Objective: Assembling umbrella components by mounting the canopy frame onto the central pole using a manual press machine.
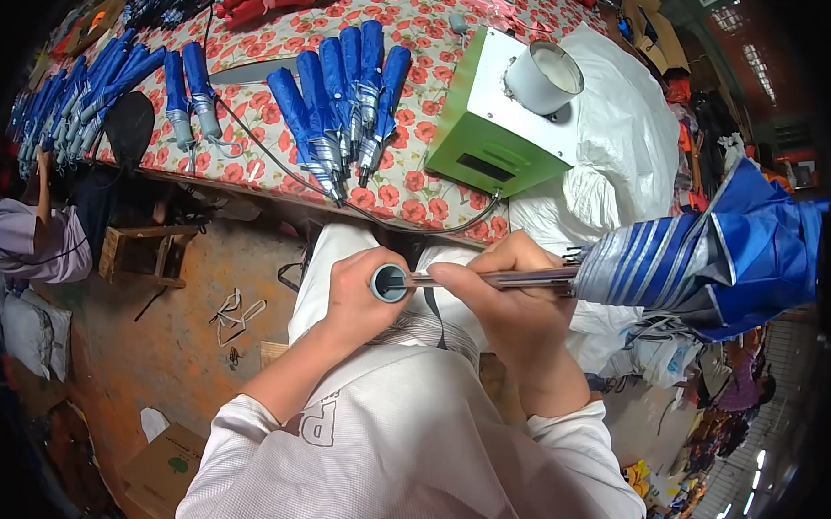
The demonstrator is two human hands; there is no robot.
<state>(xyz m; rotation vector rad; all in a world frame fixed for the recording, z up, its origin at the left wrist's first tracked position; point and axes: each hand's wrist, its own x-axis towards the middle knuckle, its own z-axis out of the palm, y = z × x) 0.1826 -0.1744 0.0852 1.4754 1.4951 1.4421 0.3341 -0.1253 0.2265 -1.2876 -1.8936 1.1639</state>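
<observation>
My right hand (pixel 515 300) is closed round the metal shaft of a blue umbrella (pixel 754 262), whose folded canopy with silver stripes sticks out to the right. In my left hand (pixel 355 299) I grip a grey-blue hollow umbrella handle (pixel 378 275), its open end turned up toward me. The tip of the shaft reaches the mouth of the handle; how deep it goes I cannot tell. Both hands are above my lap, just in front of the table edge.
On the flower-patterned tablecloth (pixel 254 167) lie several folded blue umbrellas (pixel 335 83). A green and white machine with a round cup (pixel 494 116) stands right of them, beside a white sack (pixel 621 129). At far left another person (pixel 41 237) sits near a wooden stool (pixel 146 250).
</observation>
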